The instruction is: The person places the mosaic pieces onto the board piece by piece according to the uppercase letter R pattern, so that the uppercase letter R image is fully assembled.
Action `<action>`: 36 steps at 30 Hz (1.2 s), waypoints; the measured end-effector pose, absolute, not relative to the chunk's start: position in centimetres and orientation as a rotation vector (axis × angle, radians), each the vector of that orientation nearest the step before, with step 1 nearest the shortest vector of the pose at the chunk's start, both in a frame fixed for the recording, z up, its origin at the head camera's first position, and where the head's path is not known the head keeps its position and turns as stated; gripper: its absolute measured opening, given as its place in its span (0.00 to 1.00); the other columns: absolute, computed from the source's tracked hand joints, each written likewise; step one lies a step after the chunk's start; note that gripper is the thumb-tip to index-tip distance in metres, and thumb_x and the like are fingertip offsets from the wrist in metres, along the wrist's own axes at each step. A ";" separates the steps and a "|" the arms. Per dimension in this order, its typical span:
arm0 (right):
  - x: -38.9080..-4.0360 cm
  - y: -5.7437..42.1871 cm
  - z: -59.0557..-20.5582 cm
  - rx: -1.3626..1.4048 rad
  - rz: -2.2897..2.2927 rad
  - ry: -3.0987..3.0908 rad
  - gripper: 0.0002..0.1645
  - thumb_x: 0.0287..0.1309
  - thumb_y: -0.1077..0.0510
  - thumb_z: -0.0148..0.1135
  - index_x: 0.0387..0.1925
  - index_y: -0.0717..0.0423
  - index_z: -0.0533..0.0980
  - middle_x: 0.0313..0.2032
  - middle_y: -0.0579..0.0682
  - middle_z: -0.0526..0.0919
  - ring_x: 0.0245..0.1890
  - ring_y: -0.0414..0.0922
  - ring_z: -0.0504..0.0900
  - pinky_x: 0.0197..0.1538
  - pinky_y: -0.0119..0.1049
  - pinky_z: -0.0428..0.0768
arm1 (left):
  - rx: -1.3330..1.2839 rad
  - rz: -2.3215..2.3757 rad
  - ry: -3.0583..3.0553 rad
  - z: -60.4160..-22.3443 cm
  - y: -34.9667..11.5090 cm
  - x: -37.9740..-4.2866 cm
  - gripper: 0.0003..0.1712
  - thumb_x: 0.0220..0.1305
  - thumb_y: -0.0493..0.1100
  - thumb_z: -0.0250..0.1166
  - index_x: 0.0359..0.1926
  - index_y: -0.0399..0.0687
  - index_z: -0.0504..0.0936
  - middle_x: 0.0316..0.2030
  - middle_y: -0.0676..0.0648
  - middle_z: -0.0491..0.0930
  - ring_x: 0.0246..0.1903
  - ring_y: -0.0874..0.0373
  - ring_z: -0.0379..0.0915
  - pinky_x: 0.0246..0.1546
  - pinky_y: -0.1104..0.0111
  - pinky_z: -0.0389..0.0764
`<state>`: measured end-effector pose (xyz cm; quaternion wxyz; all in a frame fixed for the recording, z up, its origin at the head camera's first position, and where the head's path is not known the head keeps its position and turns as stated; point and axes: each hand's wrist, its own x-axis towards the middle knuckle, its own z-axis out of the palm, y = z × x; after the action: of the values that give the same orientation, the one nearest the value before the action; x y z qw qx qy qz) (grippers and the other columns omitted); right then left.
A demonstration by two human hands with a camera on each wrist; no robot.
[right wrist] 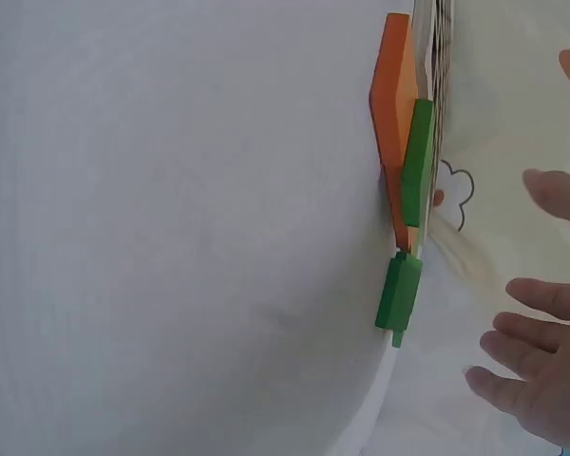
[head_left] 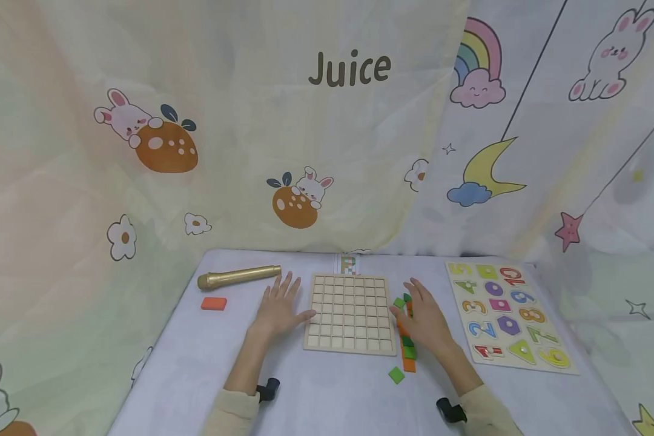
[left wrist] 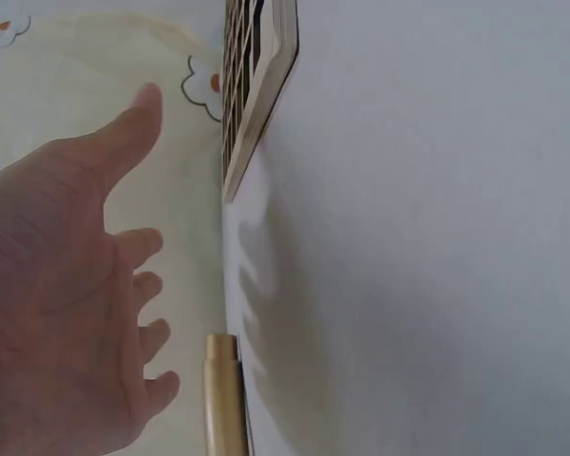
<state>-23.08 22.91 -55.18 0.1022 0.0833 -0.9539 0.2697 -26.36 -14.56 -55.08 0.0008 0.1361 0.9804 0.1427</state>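
Note:
My left hand (head_left: 275,309) is spread with straight fingers beside the wooden grid board (head_left: 350,315), its thumb overlapping the board's left edge in the head view. In the left wrist view the hand (left wrist: 66,285) hovers over the white cloth, holding nothing. My right hand (head_left: 426,318) reaches over a row of small orange and green tiles (head_left: 409,352) along the board's right side, fingers extended. The right wrist view shows that hand (right wrist: 546,342) apart from the tiles, with a green tile (right wrist: 399,292) nearest. Part of the row is hidden under the right hand.
A gold microphone (head_left: 240,277) and an orange block (head_left: 214,304) lie at the left. On the right is a number and shape puzzle board (head_left: 512,318). A small patterned card (head_left: 348,264) lies behind the grid board. One loose green tile (head_left: 396,375) sits near the front.

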 end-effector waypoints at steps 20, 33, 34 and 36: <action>-23.7 21.8 -54.9 0.029 0.791 -3.001 0.31 0.53 0.58 0.79 0.56 0.68 0.80 0.28 0.49 0.78 0.25 0.44 0.73 0.25 0.35 0.71 | 0.542 0.516 2.814 -57.2 -12.4 -26.4 0.70 0.52 0.76 0.73 0.83 0.44 0.53 0.83 0.42 0.44 0.82 0.41 0.36 0.80 0.43 0.47; -24.4 22.2 -54.7 0.033 0.842 -3.031 0.33 0.47 0.58 0.84 0.54 0.66 0.81 0.25 0.44 0.80 0.23 0.42 0.75 0.26 0.35 0.74 | 0.529 0.508 2.797 -57.6 -12.4 -26.6 0.85 0.34 0.75 0.82 0.83 0.39 0.49 0.83 0.41 0.46 0.82 0.43 0.36 0.81 0.46 0.45; -24.5 22.3 -54.8 0.035 0.854 -3.022 0.33 0.46 0.59 0.85 0.54 0.66 0.81 0.25 0.44 0.80 0.24 0.42 0.76 0.27 0.35 0.74 | 0.535 0.514 2.795 -57.4 -12.4 -26.5 0.85 0.33 0.74 0.83 0.83 0.38 0.49 0.83 0.40 0.46 0.82 0.43 0.36 0.81 0.46 0.45; -24.7 22.5 -54.8 0.037 0.892 -3.006 0.32 0.45 0.60 0.84 0.53 0.65 0.82 0.25 0.44 0.81 0.24 0.41 0.76 0.27 0.35 0.75 | 0.548 0.525 2.788 -56.9 -12.3 -26.3 0.85 0.33 0.72 0.84 0.82 0.36 0.50 0.83 0.39 0.47 0.82 0.41 0.37 0.81 0.45 0.46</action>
<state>-24.72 22.51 -54.76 0.0027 0.0117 -0.9586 0.2843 -26.29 -12.30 -56.86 0.1256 0.1882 0.9572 0.1804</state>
